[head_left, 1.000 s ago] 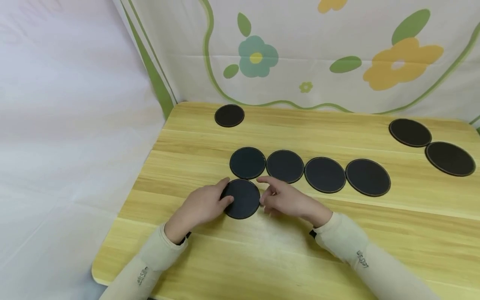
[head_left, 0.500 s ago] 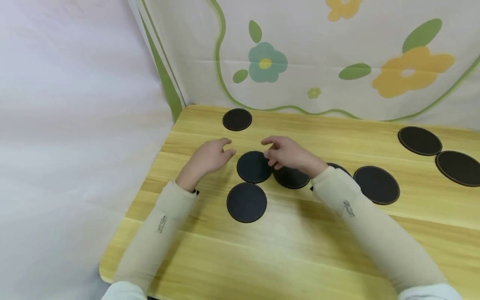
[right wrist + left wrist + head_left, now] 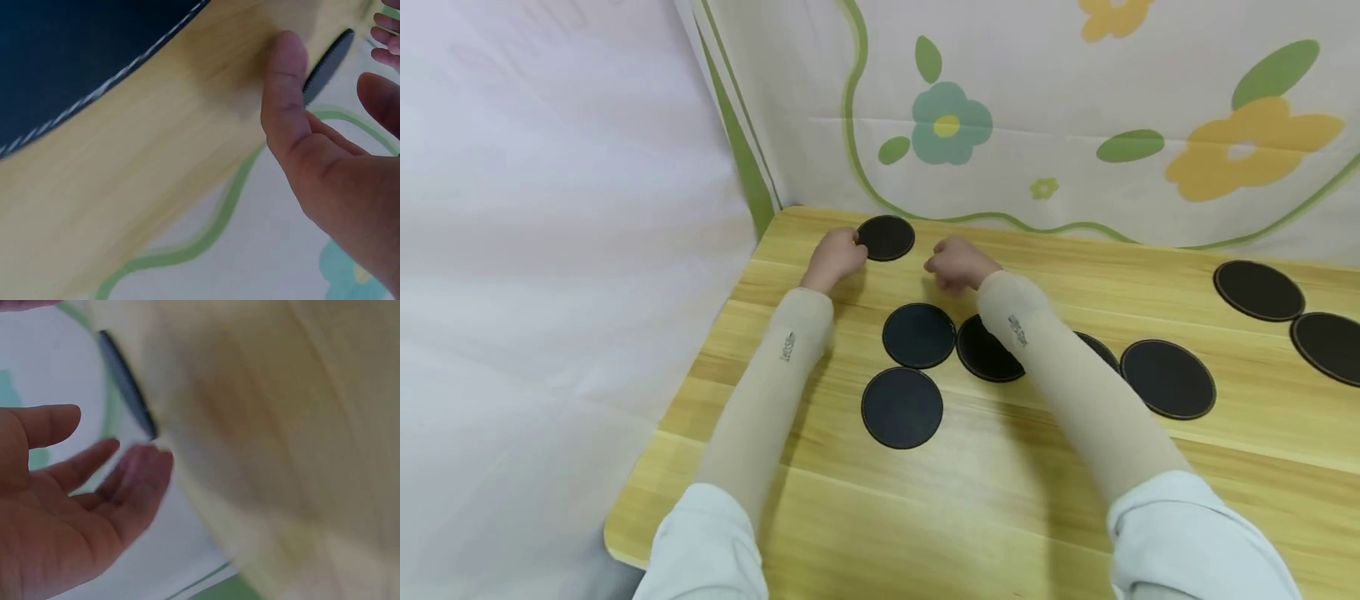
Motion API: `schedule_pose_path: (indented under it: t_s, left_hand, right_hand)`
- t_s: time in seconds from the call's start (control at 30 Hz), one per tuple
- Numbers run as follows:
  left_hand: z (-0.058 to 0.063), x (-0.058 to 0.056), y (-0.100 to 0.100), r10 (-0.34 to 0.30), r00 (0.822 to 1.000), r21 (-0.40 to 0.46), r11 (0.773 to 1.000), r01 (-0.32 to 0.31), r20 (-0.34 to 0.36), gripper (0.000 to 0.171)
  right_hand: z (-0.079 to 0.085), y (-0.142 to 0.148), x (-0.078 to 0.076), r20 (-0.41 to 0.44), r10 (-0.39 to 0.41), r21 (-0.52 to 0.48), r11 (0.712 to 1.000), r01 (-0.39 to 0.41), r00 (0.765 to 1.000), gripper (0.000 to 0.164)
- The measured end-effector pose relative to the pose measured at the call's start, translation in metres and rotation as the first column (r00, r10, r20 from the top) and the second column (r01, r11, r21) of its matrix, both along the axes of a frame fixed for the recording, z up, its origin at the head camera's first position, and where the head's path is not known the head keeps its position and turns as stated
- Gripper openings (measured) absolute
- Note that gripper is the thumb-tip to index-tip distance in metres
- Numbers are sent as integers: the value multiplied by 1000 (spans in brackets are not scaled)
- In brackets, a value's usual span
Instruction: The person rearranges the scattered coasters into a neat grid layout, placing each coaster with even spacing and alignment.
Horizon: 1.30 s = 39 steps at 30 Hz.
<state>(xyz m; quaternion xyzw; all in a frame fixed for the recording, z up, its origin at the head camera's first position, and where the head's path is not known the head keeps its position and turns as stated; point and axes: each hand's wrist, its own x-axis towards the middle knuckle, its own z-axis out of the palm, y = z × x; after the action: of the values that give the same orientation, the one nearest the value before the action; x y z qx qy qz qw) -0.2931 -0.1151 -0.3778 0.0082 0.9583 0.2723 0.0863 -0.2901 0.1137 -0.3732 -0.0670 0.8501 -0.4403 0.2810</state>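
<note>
At 11 o'clock on the counter [image 3: 977,517], near its back edge: far disc [image 3: 887,237], black, flat. Left hand [image 3: 837,257] at its 9 o'clock rim, fingers loosely spread, holding nothing; contact unclear. Right hand [image 3: 958,264] apart, toward 4 o'clock, thumb and forefinger wide, empty. Judgement: disc looks thin; tip one rim up before pinching, staying clear of nearer disc [image 3: 919,335] toward 5 o'clock.

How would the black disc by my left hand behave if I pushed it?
The black disc would probably slide, not roll, lying flat on the table. Its straight, thin profile suggests it's fairly stiff and light.
</note>
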Motion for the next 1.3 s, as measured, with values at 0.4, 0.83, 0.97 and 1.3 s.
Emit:
schedule_pose_path:
  t_s: [0.4, 0.83, 0.97, 1.3]
  left_hand:
    - [-1, -13, 20, 51, 996, 61, 997, -55, 68, 55]
    - [-3, -21, 16, 124, 978, 235, 958, -162, 169, 67]
    - [-1, -21, 18, 98, 974, 302, 940, -158, 206, 69]
    - [-4, -19, 12, 164, 924, 653, 665, -363, 346, 45]
  right_hand:
    - [-9, -36, -16, 196, -125, -199, 966, 165, 972, 56]
    - [-12, -35, -20, 223, -160, -170, 965, 200, 961, 71]
    - [-15, -33, -24, 257, -175, -188, 956, 227, 950, 69]
    - [-15, -29, -29, 321, -306, -306, 862, 404, 896, 55]
